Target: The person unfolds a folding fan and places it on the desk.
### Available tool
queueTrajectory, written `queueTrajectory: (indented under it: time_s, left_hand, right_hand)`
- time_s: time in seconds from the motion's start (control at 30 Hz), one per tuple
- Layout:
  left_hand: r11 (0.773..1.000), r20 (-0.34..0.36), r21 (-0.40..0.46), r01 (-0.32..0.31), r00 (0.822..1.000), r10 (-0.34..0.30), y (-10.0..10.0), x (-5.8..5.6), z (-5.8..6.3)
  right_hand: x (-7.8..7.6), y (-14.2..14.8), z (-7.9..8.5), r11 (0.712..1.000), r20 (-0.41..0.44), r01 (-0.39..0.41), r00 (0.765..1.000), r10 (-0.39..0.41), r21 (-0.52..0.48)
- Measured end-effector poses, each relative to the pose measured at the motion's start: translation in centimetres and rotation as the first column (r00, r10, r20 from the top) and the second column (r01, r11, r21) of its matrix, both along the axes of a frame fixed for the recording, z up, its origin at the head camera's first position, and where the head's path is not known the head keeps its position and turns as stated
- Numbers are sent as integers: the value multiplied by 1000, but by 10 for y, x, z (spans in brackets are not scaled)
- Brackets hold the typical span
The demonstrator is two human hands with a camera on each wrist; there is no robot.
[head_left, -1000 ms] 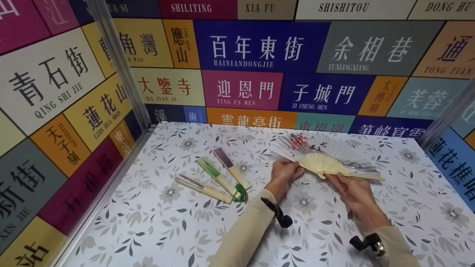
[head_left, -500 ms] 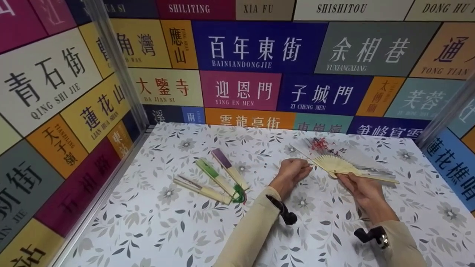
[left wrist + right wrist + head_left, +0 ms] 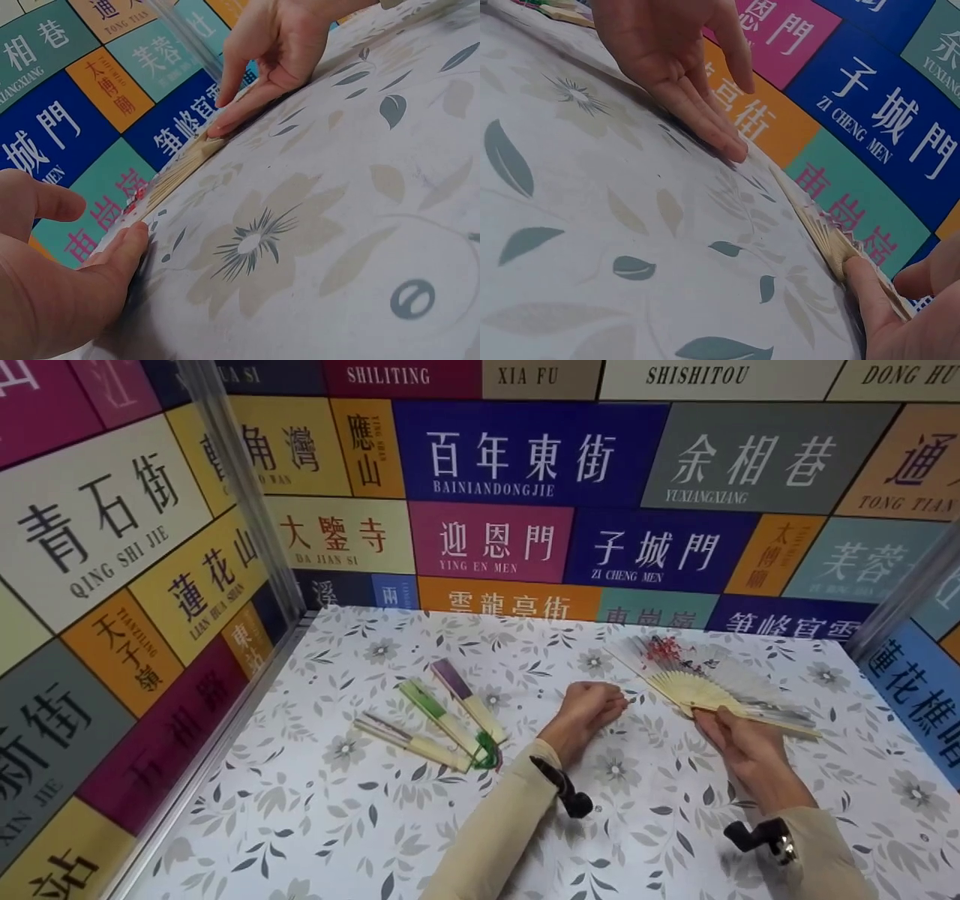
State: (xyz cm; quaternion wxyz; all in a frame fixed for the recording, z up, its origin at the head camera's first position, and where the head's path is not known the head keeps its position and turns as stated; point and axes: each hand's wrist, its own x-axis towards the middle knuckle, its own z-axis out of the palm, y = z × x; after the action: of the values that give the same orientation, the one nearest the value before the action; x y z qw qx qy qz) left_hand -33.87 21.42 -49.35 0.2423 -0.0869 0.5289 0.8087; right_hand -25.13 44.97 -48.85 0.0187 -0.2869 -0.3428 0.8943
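Note:
An unfolded hand fan (image 3: 705, 686) lies spread low over the right part of the table, its pale leaf painted with red blossoms and its ribs cream coloured. My right hand (image 3: 750, 750) pinches the fan at its pivot end, thumb on top and fingers beneath. To the left of the fan rests my left hand (image 3: 587, 711), on the tablecloth and apart from the fan. In the right wrist view the left hand (image 3: 667, 67) has loose, relaxed fingers with nothing between them. Part of the fan's pivot end is hidden by the right fingers.
Three folded fans lie left of my arms: a purple one (image 3: 452, 679), a green one (image 3: 422, 697) and a pale one (image 3: 390, 727). A green tassel (image 3: 487, 750) sits at their lower ends. Flower-patterned cloth (image 3: 337, 825) covers the table, with sign-covered walls (image 3: 525, 450) behind and beside.
The right hand has shifted the spread fan to the right. My left hand has let go of the fan's left edge and now rests beside it. The folded fans stay put.

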Motion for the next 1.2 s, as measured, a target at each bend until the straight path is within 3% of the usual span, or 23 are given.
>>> queueTrajectory:
  time_s: [0.1,0.23,0.4,0.5,0.63,0.77,0.9,1.1,1.2]
  left_hand:
    - [1000,-27,-30,6,1000,-7,-5,1,0]
    - [988,-128,-151,23,991,-43,-13,4,1]
    - [956,-254,-293,27,962,-105,-28,9,3]
    - [947,-332,-321,7,936,-120,-41,9,3]
    - [953,-394,-304,-4,911,-122,-61,5,4]
    - [963,-420,-267,-29,903,-89,-80,0,5]
    - [949,-485,-296,-110,873,-50,-97,-7,6]
    - [891,-610,-392,-227,789,-67,-126,-13,7]
    - [834,-661,-463,-301,744,-98,-143,-15,7]
  right_hand:
    - [5,-8,2,996,-10,-43,999,44,72]
    - [10,-22,6,980,1,-50,999,51,192]
    - [7,-44,9,910,39,-50,999,37,412]
    - [2,-61,11,852,42,-65,998,50,520]
    - [-3,-89,10,772,32,-92,995,92,629]
    - [-10,-124,3,683,27,-147,983,183,715]
    - [-18,-163,-4,584,25,-198,956,291,787]
    - [-30,-211,-16,431,-40,-155,911,409,889]
    - [-34,-229,-20,333,-35,-132,891,452,934]
